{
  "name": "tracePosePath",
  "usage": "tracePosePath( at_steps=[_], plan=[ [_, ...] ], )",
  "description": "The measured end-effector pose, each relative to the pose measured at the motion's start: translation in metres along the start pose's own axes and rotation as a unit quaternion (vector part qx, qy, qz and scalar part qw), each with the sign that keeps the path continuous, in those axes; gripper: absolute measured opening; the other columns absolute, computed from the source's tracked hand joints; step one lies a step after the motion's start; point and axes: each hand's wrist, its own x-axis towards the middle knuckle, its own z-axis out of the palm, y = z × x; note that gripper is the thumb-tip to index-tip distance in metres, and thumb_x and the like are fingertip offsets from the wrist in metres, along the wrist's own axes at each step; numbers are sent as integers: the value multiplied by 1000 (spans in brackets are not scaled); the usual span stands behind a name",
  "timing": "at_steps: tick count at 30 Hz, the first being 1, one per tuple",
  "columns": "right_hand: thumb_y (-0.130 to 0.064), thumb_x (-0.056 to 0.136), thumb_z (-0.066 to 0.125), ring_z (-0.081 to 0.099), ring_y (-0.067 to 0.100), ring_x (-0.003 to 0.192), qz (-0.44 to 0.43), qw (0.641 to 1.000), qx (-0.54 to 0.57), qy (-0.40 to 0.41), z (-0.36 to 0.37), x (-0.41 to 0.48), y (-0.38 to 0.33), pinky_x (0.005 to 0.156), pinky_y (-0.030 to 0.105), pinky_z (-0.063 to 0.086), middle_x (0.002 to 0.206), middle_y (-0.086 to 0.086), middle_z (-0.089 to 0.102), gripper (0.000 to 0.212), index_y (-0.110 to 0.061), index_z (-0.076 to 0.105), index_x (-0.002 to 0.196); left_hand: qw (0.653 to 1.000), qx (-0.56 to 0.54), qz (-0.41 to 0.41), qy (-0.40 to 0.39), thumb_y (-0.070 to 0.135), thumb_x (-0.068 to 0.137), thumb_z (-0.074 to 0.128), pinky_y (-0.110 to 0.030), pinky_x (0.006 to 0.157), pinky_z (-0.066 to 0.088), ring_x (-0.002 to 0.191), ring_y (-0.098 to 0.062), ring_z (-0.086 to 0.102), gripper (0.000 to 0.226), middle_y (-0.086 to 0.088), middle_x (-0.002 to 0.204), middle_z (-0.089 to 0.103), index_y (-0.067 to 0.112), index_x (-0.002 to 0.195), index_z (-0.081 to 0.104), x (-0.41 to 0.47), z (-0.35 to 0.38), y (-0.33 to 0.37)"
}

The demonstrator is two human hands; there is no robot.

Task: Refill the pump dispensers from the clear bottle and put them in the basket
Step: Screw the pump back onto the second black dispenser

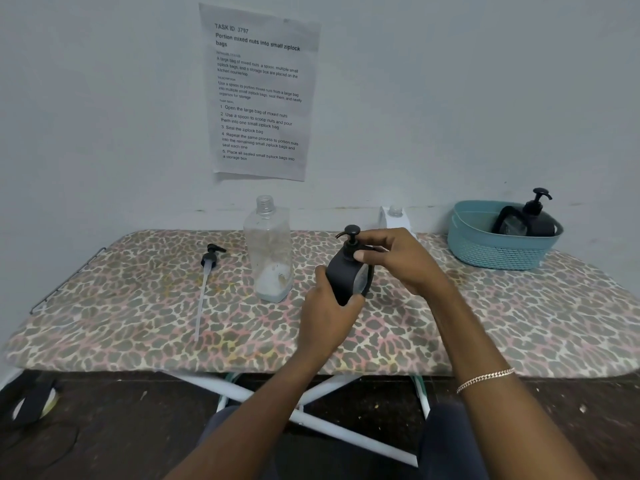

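A person held a black pump dispenser (348,277) upright over the middle of a leopard-print ironing board (138,327). The left hand (329,315) had its grip clamped around the lower body, while the right hand (398,258) had its grip pinched on the collar under the pump head. A chain bracelet (485,378) circled the right wrist. Just beside the dispenser, at nine o'clock from it, the clear bottle (270,251) stood upright and uncapped on the board, with a shallow layer of pale liquid at its bottom. Farther out at nine o'clock a loose pump (209,263) lay flat on the cover, its long tube pointing toward the near edge. At two o'clock, well apart from the hands, the teal basket (495,252) sat at the board's far right end, with a second dispenser (538,218) standing inside it next to a tilted dark item too unclear to identify. A white object (394,220) rested against the wall at one o'clock, and a printed sheet (259,91) hung on the wall at twelve o'clock.
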Motion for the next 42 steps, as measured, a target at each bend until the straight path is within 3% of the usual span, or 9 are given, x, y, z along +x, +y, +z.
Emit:
tracePosePath(
  at_steps=[6, 10, 12, 15, 19, 22, 26, 35, 42],
  plan=[
    [-27, 78, 92, 69, 14, 98, -11, 992, -57, 114, 21, -4, 1, 90, 30, 55, 102, 0, 71, 35, -20, 71, 105, 1000, 0, 2, 1, 36, 91, 72, -22, 51, 47, 70, -10, 64, 55, 5, 92, 65, 22, 134, 41, -1, -1, 2],
    [-17, 91, 80, 64, 7, 122, 3, 1000, -22, 4, 6, -2, -5, 108, 36, 50, 121, -8, 73, 37, -30, 73, 125, 1000, -1, 8, 5, 33, 90, 73, -17, 51, 43, 70, -5, 61, 47, 6, 89, 64, 21, 125, 42, -1, -1, 4],
    [-8, 93, 76, 69, 11, 119, 3, 1000, -16, -16, 5, 0, -5, 110, 41, 52, 118, -5, 78, 34, -21, 76, 125, 1000, -8, 11, 4, 32, 91, 73, -18, 50, 44, 70, -3, 61, 45, 5, 88, 64, 21, 123, 43, -2, -1, 4],
    [-9, 85, 85, 74, 11, 104, -2, 998, -16, 64, 16, -1, 0, 103, 47, 57, 106, -6, 80, 26, -20, 80, 107, 1000, -13, 10, 4, 33, 91, 73, -18, 51, 44, 72, -3, 61, 45, 5, 89, 64, 23, 123, 43, -2, -1, 3],
    [-25, 78, 92, 70, 9, 100, -13, 990, -43, 133, 30, -3, 4, 92, 35, 57, 103, -7, 75, 28, -22, 72, 98, 1000, -10, 16, 8, 35, 91, 73, -19, 51, 45, 73, -4, 62, 45, 5, 89, 64, 23, 122, 42, -1, -2, 4],
    [-31, 85, 86, 67, 9, 111, -3, 993, -77, 93, 25, -3, -1, 99, 36, 54, 115, -9, 72, 32, -26, 71, 114, 1000, -7, 16, 8, 34, 91, 73, -18, 51, 44, 73, -2, 62, 45, 4, 86, 64, 24, 121, 41, -1, -2, 4],
    [-16, 96, 75, 68, 4, 116, -10, 999, -33, 22, 16, -6, -2, 109, 42, 53, 119, -11, 76, 27, -27, 75, 121, 1000, -4, 17, 6, 32, 91, 73, -17, 50, 44, 73, -1, 61, 47, 5, 88, 63, 22, 125, 41, -1, -1, 3],
    [-16, 81, 88, 72, 4, 103, -4, 982, 8, 190, 46, -8, 6, 100, 36, 58, 107, -9, 78, 33, -17, 79, 113, 1000, -2, 13, 7, 36, 90, 73, -16, 51, 42, 70, -8, 62, 52, 5, 91, 64, 20, 129, 43, 0, 0, 0],
    [-17, 98, 72, 68, -5, 111, -19, 998, -6, 58, 25, -10, -1, 103, 27, 53, 117, -13, 77, 24, -21, 77, 122, 1000, 5, 11, 9, 39, 89, 72, -16, 53, 43, 75, -10, 63, 60, 5, 95, 65, 15, 136, 42, 2, 1, -2]
  ],
)
